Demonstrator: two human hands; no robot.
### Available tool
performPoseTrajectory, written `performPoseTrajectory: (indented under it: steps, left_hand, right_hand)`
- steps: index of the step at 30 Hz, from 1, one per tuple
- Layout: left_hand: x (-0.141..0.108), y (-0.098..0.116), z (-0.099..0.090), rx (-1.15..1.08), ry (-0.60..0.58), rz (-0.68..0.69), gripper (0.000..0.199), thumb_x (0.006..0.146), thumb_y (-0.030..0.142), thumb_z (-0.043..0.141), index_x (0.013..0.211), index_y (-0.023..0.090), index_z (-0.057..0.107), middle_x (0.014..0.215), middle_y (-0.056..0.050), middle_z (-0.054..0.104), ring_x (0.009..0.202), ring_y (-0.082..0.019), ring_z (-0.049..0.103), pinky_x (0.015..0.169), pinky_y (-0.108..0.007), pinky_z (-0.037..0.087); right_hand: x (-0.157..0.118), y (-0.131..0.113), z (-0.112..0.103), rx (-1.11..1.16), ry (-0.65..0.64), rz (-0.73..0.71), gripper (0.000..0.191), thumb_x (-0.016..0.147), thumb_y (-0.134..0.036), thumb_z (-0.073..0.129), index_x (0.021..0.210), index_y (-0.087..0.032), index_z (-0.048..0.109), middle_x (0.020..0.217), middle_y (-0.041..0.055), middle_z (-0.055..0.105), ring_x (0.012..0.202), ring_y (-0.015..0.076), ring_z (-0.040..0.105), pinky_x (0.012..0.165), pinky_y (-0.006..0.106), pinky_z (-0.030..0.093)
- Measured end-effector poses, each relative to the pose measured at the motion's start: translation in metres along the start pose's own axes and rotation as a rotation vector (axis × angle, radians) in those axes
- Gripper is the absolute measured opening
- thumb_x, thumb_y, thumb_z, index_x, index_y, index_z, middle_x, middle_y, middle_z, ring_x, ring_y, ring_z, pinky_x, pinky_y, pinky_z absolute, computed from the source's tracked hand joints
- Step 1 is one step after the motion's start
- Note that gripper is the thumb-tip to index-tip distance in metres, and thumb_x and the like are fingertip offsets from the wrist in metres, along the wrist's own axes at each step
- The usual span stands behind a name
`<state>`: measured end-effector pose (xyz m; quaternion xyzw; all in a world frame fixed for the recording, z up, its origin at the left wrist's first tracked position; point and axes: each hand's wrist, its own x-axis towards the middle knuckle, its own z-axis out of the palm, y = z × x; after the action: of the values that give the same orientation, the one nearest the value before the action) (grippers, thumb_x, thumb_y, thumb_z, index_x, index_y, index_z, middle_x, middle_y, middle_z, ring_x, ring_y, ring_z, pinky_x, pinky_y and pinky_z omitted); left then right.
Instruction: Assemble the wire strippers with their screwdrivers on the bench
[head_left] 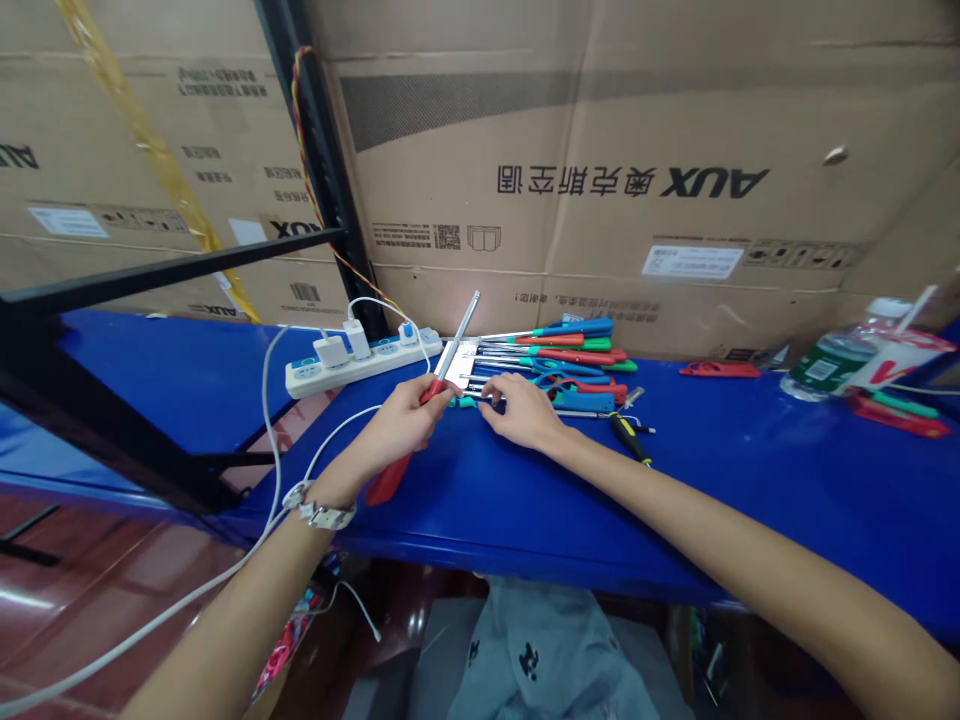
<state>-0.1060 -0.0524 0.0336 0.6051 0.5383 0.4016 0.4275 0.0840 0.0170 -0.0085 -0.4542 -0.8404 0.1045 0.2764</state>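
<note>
Red long-necked lighter (454, 350), held over a blue table (525, 510), its metal neck slanting up and away. Nearest the viewer, below the table's front edge, is grey-green patterned clothing (551, 650). Two bare forearms reach in above it, a light-coloured band (328, 515) around the left wrist. The left hand (405, 415) has its fingers closed around the lighter where handle meets neck; the handle's red end shows beneath the hand. The right hand (525, 412) is at the near side of a row of lighters (570, 356), fingers curved, with a gap between thumb and forefinger; the view is small here, so contact with a neck is hard to confirm. The step in hand appears to be handling one lighter beside the others. A next move would call for a steady left grip and a light right touch, since the necks lie close together. A black-and-yellow handle (628, 438) lies by the row's right side. Farther back, a white power strip (360, 368) sits to the left, and large brown cartons (585, 120) stand behind everything.
</note>
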Motion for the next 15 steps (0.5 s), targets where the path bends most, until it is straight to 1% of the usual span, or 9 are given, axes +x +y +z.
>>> performPoseTrajectory:
  steps: [2, 4, 6, 8, 10, 12, 14, 15]
  left_hand:
    - [-0.001, -0.004, -0.006, 0.224, 0.034, 0.064, 0.019, 0.092, 0.035, 0.054, 0.095, 0.017, 0.061, 0.061, 0.005, 0.046, 0.049, -0.012, 0.041, 0.049, -0.026, 0.034]
    - [0.000, -0.009, -0.009, 0.408, 0.049, 0.126, 0.018, 0.092, 0.031, 0.052, 0.088, 0.017, 0.061, 0.070, 0.000, 0.057, 0.059, -0.016, 0.051, 0.058, -0.029, 0.039]
    - [0.001, -0.014, -0.010, 0.523, 0.051, 0.150, 0.019, 0.094, 0.031, 0.049, 0.084, 0.017, 0.059, 0.076, -0.003, 0.063, 0.066, -0.019, 0.056, 0.064, -0.031, 0.040]
    - [0.003, -0.018, -0.010, 0.588, 0.047, 0.145, 0.020, 0.097, 0.030, 0.047, 0.086, 0.018, 0.058, 0.077, -0.004, 0.064, 0.067, -0.020, 0.057, 0.064, -0.031, 0.038]
    - [0.004, -0.020, -0.008, 0.639, 0.043, 0.133, 0.019, 0.100, 0.029, 0.046, 0.090, 0.019, 0.059, 0.078, -0.004, 0.065, 0.065, -0.020, 0.058, 0.062, -0.031, 0.036]
    - [0.006, -0.020, -0.005, 0.683, 0.037, 0.127, 0.018, 0.101, 0.027, 0.045, 0.092, 0.019, 0.059, 0.077, -0.004, 0.065, 0.065, -0.020, 0.059, 0.061, -0.030, 0.034]
    - [0.010, -0.017, 0.003, 0.729, 0.032, 0.133, 0.017, 0.102, 0.026, 0.045, 0.093, 0.020, 0.058, 0.076, -0.004, 0.065, 0.066, -0.021, 0.061, 0.061, -0.030, 0.033]
    - [0.013, -0.015, 0.008, 0.754, 0.026, 0.144, 0.018, 0.103, 0.027, 0.045, 0.093, 0.020, 0.058, 0.076, -0.004, 0.065, 0.067, -0.021, 0.061, 0.061, -0.030, 0.033]
  right_hand:
    - [0.009, 0.001, 0.008, -0.095, -0.018, -0.090, 0.024, 0.091, -0.032, 0.068, 0.111, -0.019, 0.071, 0.107, 0.0094, 0.069, 0.105, 0.0264, 0.060, 0.085, 0.037, 0.041]
    - [0.016, -0.001, 0.012, -0.164, -0.065, -0.170, 0.027, 0.094, -0.034, 0.067, 0.115, -0.019, 0.071, 0.115, 0.0119, 0.067, 0.109, 0.0280, 0.059, 0.091, 0.041, 0.040]
    - [0.021, -0.003, 0.013, -0.210, -0.109, -0.225, 0.022, 0.096, -0.033, 0.065, 0.109, -0.018, 0.073, 0.115, 0.0130, 0.067, 0.111, 0.0291, 0.057, 0.093, 0.043, 0.038]
    - [0.023, -0.004, 0.012, -0.202, -0.112, -0.247, 0.016, 0.094, -0.030, 0.067, 0.099, -0.016, 0.073, 0.112, 0.0133, 0.068, 0.112, 0.0301, 0.057, 0.093, 0.043, 0.038]
    - [0.021, -0.002, 0.008, -0.100, -0.071, -0.212, 0.010, 0.091, -0.026, 0.070, 0.093, -0.016, 0.071, 0.107, 0.0117, 0.071, 0.107, 0.0288, 0.060, 0.093, 0.043, 0.039]
    - [0.016, 0.005, 0.001, 0.113, 0.001, -0.116, 0.008, 0.089, -0.025, 0.069, 0.091, -0.017, 0.068, 0.095, 0.0080, 0.073, 0.094, 0.0244, 0.064, 0.087, 0.040, 0.043]
    - [0.008, 0.016, -0.011, 0.387, 0.094, -0.006, 0.014, 0.090, -0.030, 0.066, 0.096, -0.018, 0.066, 0.085, 0.0044, 0.072, 0.081, 0.0206, 0.066, 0.077, 0.035, 0.047]
    - [0.003, 0.023, -0.018, 0.509, 0.143, 0.031, 0.021, 0.090, -0.035, 0.065, 0.103, -0.019, 0.065, 0.080, 0.0025, 0.071, 0.077, 0.0201, 0.066, 0.073, 0.034, 0.048]
